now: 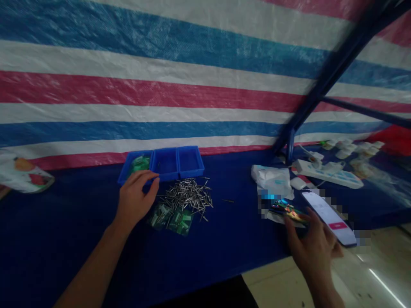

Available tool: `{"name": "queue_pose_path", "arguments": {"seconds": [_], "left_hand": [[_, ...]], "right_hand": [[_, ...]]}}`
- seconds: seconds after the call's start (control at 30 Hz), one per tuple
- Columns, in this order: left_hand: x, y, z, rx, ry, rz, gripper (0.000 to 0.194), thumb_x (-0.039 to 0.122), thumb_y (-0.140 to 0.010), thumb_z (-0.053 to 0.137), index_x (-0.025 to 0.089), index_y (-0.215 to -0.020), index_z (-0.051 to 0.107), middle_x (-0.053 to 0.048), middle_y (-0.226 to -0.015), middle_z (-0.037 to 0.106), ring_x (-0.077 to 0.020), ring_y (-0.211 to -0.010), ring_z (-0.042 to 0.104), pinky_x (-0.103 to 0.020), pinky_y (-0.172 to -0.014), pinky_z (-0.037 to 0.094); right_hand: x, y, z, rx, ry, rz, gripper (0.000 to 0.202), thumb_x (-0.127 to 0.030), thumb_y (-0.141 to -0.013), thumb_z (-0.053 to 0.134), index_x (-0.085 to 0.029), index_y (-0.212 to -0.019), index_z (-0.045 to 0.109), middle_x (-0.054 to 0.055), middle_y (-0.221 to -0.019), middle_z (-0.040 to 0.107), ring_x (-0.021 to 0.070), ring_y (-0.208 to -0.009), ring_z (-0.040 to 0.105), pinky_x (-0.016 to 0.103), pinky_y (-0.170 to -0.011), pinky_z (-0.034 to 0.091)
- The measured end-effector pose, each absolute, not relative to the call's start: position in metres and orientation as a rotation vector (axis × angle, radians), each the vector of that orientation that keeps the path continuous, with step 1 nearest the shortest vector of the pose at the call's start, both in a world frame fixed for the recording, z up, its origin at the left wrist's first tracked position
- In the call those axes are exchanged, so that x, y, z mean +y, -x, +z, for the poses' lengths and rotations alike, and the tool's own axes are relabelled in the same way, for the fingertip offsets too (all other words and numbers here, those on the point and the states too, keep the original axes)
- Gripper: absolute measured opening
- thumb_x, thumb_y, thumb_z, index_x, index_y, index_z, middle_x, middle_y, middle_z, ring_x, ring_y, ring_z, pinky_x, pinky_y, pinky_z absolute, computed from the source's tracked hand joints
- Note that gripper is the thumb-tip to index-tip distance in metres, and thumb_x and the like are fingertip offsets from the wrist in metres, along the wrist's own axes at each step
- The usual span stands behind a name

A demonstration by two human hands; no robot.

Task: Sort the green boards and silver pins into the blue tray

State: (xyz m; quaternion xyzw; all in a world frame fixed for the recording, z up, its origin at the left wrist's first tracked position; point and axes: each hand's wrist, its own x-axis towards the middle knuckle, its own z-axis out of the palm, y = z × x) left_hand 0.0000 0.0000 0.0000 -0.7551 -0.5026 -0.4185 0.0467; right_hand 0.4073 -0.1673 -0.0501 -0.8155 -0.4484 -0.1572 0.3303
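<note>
My left hand (137, 194) hovers at the front of a blue three-part tray, its fingers curved and apart from the thumb, with nothing visible between them. Green packets (140, 164) lie in the tray's left compartment; the other two compartments (190, 160) hold nothing visible. Beside the hand is a pile of thin metal pins (188, 194), with small green-tinted bags (180, 221) in front of it. Over at the right, my right hand (313, 239) is by a shiny, colourful packet (289, 210) and a lit phone (329, 218). Its fingers are spread, and the thumb is near the packet's edge.
A white plastic bag (272, 179) lies behind the shiny packet. Further right are a white power strip (327, 173) with plugs and a clear bag. A dark blue metal frame (316, 96) rises there. A white printed package (27, 173) stands at the left, before a striped sheet.
</note>
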Motion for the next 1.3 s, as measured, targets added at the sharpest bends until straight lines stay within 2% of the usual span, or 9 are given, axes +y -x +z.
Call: {"name": "queue_pose_path", "arguments": {"seconds": [0.13, 0.2, 0.3, 0.43, 0.6, 0.8, 0.93, 1.07, 1.3], "left_hand": [[-0.002, -0.001, -0.001, -1.534, 2.495, -1.234, 0.022, 0.034, -0.092, 0.052, 0.021, -0.096, 0.069, -0.004, -0.091, 0.070, -0.0177, -0.077, 0.066, -0.032, -0.077, 0.054], [-0.003, -0.002, -0.003, -1.530, 2.620, -1.186, 0.022, 0.035, -0.092, 0.052, 0.020, -0.097, 0.068, -0.004, -0.091, 0.070, -0.0171, -0.075, 0.066, -0.031, -0.073, 0.054], [-0.004, -0.004, -0.004, -1.529, 2.766, -1.099, 0.021, 0.033, -0.091, 0.053, 0.020, -0.100, 0.068, -0.005, -0.096, 0.071, -0.0176, -0.079, 0.066, -0.032, -0.075, 0.054], [-0.004, -0.004, -0.004, -1.428, 2.914, -0.915, 0.022, 0.024, -0.084, 0.061, 0.021, -0.104, 0.068, -0.007, -0.107, 0.070, -0.0215, -0.099, 0.064, -0.038, -0.091, 0.050], [0.001, 0.001, -0.006, -1.440, 2.975, -0.598, 0.012, 0.013, -0.078, 0.060, 0.020, -0.082, 0.068, -0.007, -0.090, 0.069, -0.0234, -0.090, 0.062, -0.039, -0.085, 0.049], [0.002, 0.000, -0.009, -1.527, 2.944, -0.521, 0.013, 0.013, -0.083, 0.058, 0.019, -0.088, 0.068, -0.006, -0.093, 0.068, -0.0223, -0.090, 0.061, -0.039, -0.086, 0.047], [0.000, 0.000, -0.005, -1.577, 2.957, -0.578, 0.015, 0.017, -0.087, 0.057, 0.022, -0.096, 0.069, -0.005, -0.098, 0.069, -0.0214, -0.094, 0.063, -0.037, -0.088, 0.048], [0.001, 0.010, -0.002, -1.707, 2.887, -0.671, 0.021, 0.017, -0.089, 0.054, 0.022, -0.104, 0.069, -0.005, -0.105, 0.069, -0.0198, -0.094, 0.065, -0.036, -0.087, 0.050], [0.003, 0.023, -0.003, -1.790, 2.860, -0.604, 0.014, 0.021, -0.087, 0.060, 0.021, -0.097, 0.070, -0.004, -0.097, 0.069, -0.0190, -0.087, 0.065, -0.032, -0.078, 0.051]], "right_hand": [[-0.156, -0.366, -0.048, -1.309, 1.969, -0.490, 0.055, -0.055, -0.089, 0.048, -0.012, -0.124, 0.056, 0.019, -0.113, 0.065, 0.0377, -0.119, 0.049, 0.058, -0.098, 0.036], [-0.146, -0.331, -0.039, -1.576, 1.782, -0.333, 0.038, -0.043, -0.091, 0.053, -0.018, -0.119, 0.058, 0.013, -0.106, 0.068, 0.0316, -0.113, 0.053, 0.052, -0.097, 0.040], [-0.123, -0.272, -0.013, -1.966, 1.539, 0.043, 0.026, -0.031, -0.093, 0.052, -0.022, -0.116, 0.060, 0.009, -0.106, 0.068, 0.0246, -0.105, 0.058, 0.042, -0.090, 0.045], [-0.072, -0.207, 0.024, -2.392, 1.222, 0.320, 0.021, -0.035, -0.093, 0.052, -0.021, -0.101, 0.065, 0.005, -0.094, 0.070, 0.0194, -0.090, 0.062, 0.034, -0.083, 0.046], [-0.009, -0.173, 0.029, -2.475, 1.155, 0.184, 0.022, -0.029, -0.092, 0.047, -0.018, -0.091, 0.067, 0.005, -0.089, 0.070, 0.0168, -0.077, 0.061, 0.031, -0.069, 0.043], [-0.004, -0.190, 0.005, -2.497, 1.137, 0.175, 0.015, -0.030, -0.088, 0.055, -0.019, -0.084, 0.064, 0.005, -0.087, 0.067, 0.0184, -0.086, 0.055, 0.033, -0.078, 0.040], [-0.006, -0.201, -0.001, -2.519, 1.183, 0.226, 0.018, -0.033, -0.086, 0.061, -0.019, -0.096, 0.066, 0.006, -0.096, 0.065, 0.0215, -0.096, 0.053, 0.036, -0.083, 0.039], [-0.003, -0.200, -0.005, -2.526, 1.176, 0.237, 0.017, -0.028, -0.088, 0.061, -0.022, -0.103, 0.067, 0.006, -0.100, 0.064, 0.0220, -0.099, 0.054, 0.037, -0.083, 0.038], [-0.005, -0.195, -0.009, -2.540, 1.155, 0.182, 0.016, -0.018, -0.092, 0.055, -0.021, -0.098, 0.069, 0.005, -0.096, 0.064, 0.0206, -0.093, 0.053, 0.035, -0.078, 0.035]]}}
